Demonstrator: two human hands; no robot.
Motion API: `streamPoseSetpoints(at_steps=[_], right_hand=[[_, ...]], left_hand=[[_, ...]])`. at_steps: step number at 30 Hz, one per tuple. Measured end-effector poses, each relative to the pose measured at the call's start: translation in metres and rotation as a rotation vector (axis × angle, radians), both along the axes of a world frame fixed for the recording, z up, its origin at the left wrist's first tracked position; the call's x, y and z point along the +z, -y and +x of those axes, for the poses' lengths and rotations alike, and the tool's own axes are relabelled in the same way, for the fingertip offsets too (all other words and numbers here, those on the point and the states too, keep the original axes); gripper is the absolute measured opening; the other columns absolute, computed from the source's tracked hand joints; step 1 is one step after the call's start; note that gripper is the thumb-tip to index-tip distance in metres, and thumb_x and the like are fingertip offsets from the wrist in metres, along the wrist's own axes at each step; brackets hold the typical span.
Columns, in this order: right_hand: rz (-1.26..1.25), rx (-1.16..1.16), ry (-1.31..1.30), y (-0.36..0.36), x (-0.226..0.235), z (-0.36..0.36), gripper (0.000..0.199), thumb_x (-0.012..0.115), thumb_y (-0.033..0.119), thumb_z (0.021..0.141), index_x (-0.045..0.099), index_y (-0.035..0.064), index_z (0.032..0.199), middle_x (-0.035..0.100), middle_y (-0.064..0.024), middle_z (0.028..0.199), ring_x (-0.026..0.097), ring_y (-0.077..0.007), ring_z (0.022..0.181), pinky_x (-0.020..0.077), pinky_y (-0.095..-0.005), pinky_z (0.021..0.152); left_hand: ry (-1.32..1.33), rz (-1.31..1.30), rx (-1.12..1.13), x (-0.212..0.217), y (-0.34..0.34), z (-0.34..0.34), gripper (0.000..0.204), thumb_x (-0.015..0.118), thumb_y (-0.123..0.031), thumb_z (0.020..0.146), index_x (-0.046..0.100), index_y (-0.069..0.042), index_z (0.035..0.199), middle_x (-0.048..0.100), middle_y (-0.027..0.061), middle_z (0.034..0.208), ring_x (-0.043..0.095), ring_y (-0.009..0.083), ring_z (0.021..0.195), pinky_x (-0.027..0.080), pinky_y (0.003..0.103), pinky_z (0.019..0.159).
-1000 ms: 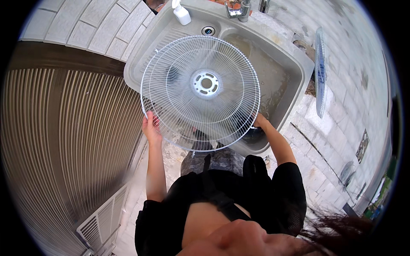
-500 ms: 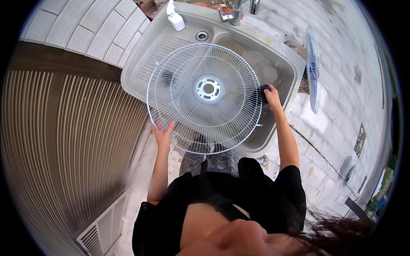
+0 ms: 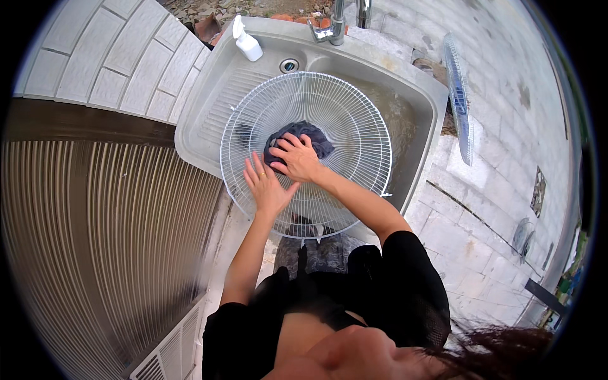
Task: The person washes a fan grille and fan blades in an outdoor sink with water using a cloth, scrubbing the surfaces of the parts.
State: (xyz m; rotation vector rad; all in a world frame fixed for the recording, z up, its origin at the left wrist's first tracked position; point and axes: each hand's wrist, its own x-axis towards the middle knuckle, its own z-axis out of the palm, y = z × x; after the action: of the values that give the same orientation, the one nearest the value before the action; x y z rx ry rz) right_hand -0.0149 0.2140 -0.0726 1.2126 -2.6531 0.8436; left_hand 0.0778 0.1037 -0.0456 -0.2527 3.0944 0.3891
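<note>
A round white wire fan grille [image 3: 354,136] rests over the sink [image 3: 204,120], its near edge overhanging the front toward my legs. A dark grey cloth [image 3: 320,140] lies bunched over the grille's middle and covers the hub. My right hand [image 3: 299,158] grips this cloth from above, pressing it onto the wires with bent, slightly parted fingers. Beside it, my left hand [image 3: 267,189] is open, fingers spread over the wires, its fingertips close to the cloth's lower left edge. The two hands nearly meet.
A white spray bottle [image 3: 247,45] stands at the sink's back left, near a drain [image 3: 289,66]. The faucet [image 3: 332,28] rises behind. Murky water [image 3: 396,120] fills the right basin. Another fan grille [image 3: 461,101] leans upright at the right. Ribbed brown panels [image 3: 145,221] flank the left.
My right hand has brought the dark cloth from the grille's right rim onto its centre. My left hand has moved off the lower left rim, inward beside the cloth.
</note>
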Motion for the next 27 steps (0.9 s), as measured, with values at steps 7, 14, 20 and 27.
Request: streamPoseSetpoints(at_steps=[7,14,20,27], right_hand=[[-0.085,-0.285,-0.024,-0.014,0.009,-0.116,0.021,0.059,0.028,0.08,0.059,0.0068,0.08,0.056,-0.0113,0.077,0.058,-0.0298,0.069,0.0495,-0.0398,0.06],[0.056,-0.405,0.015,-0.065,0.019,-0.014,0.02,0.066,0.023,0.07,0.059,0.0048,0.071,0.056,-0.011,0.066,0.058,-0.0265,0.056,0.0482,-0.0365,0.049],[-0.031,-0.132,-0.028,-0.009,0.019,0.034,0.017,0.065,0.028,0.069,0.056,0.0138,0.071,0.047,-0.0014,0.074,0.045,-0.019,0.074,0.0335,-0.0331,0.064],[0.381,-0.167,-0.145,-0.122,0.023,-0.035,0.019,0.067,0.026,0.065,0.063,0.0111,0.075,0.058,-0.0013,0.077,0.054,-0.0201,0.084,0.0388,-0.0322,0.08]], left_hand=[[0.017,-0.004,0.084,0.003,-0.006,-0.003,0.102,0.064,-0.053,0.07,0.017,0.006,0.137,0.007,0.0258,0.145,-0.001,0.045,0.133,-0.001,0.057,0.104],[-0.116,-0.031,0.108,-0.011,-0.008,-0.002,0.074,0.052,-0.036,0.084,0.021,0.004,0.137,0.01,0.022,0.146,0.005,0.0434,0.134,0.0,0.059,0.104],[-0.114,-0.048,0.1,-0.02,-0.005,-0.002,0.057,0.043,-0.023,0.088,0.025,0.0,0.138,0.014,0.0184,0.147,0.009,0.0413,0.134,0.003,0.057,0.105],[-0.138,-0.048,0.079,-0.02,0.005,0.006,0.055,0.04,-0.022,0.09,0.025,-0.003,0.139,0.014,0.0175,0.147,0.009,0.0407,0.134,0.004,0.054,0.106]])
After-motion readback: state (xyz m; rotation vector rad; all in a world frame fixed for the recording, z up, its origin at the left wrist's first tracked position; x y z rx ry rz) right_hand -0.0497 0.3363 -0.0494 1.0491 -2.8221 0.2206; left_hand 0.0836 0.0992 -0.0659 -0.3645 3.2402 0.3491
